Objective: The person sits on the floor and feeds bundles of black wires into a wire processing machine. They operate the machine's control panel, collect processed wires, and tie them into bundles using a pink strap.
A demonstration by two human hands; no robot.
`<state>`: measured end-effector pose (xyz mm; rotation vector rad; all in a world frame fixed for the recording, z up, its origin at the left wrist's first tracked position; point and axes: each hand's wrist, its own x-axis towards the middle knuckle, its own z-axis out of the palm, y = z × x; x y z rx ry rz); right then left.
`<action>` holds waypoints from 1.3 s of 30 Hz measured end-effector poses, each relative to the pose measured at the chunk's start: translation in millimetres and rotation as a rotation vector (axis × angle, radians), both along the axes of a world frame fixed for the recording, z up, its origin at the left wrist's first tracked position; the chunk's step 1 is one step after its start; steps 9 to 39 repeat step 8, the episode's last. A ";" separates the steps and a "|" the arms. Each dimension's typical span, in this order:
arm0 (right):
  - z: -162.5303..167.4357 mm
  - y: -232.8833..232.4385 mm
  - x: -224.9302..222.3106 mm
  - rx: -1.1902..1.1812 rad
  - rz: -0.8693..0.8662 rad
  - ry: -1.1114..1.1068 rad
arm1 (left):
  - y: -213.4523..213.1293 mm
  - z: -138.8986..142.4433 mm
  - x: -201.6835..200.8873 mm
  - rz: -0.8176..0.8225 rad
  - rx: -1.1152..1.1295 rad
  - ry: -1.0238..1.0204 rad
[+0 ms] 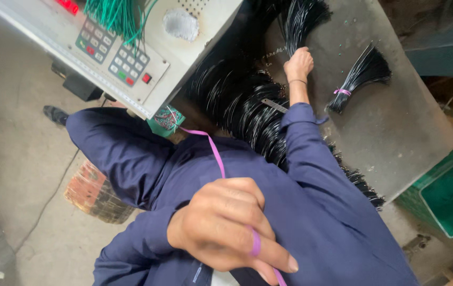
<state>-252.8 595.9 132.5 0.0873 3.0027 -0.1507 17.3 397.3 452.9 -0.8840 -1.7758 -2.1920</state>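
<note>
Grey worktable; concrete floor; keypad machine

The left hand is pinching a purple ribbon at six o'clock, while the right hand is gripping a bunch of black wires at one o'clock, beside a tied black wire bundle.

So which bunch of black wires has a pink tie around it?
The small bunch of black wires lying alone on the grey table, right of the hand. The bunch that hand grips and the big pile show no tie.
</note>
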 end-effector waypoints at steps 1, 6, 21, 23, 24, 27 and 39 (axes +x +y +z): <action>0.0 1.8 2.6 -0.009 -0.015 -0.034 | -3.0 -4.4 5.1 -0.069 0.019 -0.055; 8.8 20.5 -7.5 -0.254 0.008 -0.180 | -16.8 -78.7 25.7 -0.305 0.699 -0.408; 11.9 33.8 -6.6 -0.946 -0.140 -0.546 | -31.3 -118.6 43.9 -0.144 0.840 -0.558; 11.9 33.8 -6.6 -0.946 -0.140 -0.546 | -31.3 -118.6 43.9 -0.144 0.840 -0.558; 11.9 33.8 -6.6 -0.946 -0.140 -0.546 | -31.3 -118.6 43.9 -0.144 0.840 -0.558; 11.9 33.8 -6.6 -0.946 -0.140 -0.546 | -31.3 -118.6 43.9 -0.144 0.840 -0.558; 11.9 33.8 -6.6 -0.946 -0.140 -0.546 | -31.3 -118.6 43.9 -0.144 0.840 -0.558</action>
